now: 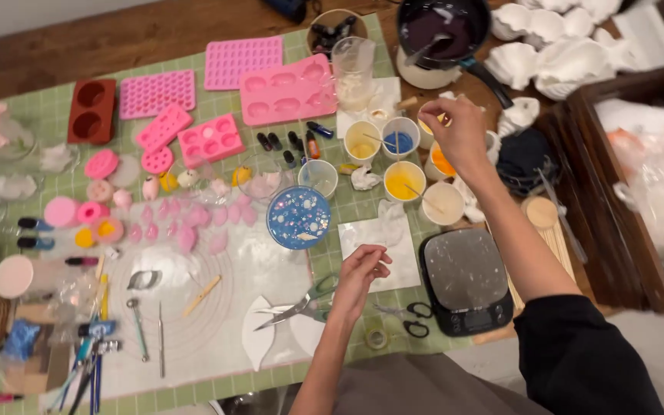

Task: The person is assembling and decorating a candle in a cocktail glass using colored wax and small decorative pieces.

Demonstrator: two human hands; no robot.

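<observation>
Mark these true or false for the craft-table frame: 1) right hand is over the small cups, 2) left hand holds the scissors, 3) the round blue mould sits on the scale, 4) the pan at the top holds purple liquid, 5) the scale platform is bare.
1. True: the right hand is raised over the small cups and pinches a thin stick.
2. False: the left hand rests beside the scissors, not gripping them.
3. False: the round blue mould lies on the green mat, left of the scale.
4. True: the pan holds purple liquid.
5. True: nothing lies on the scale platform.
</observation>
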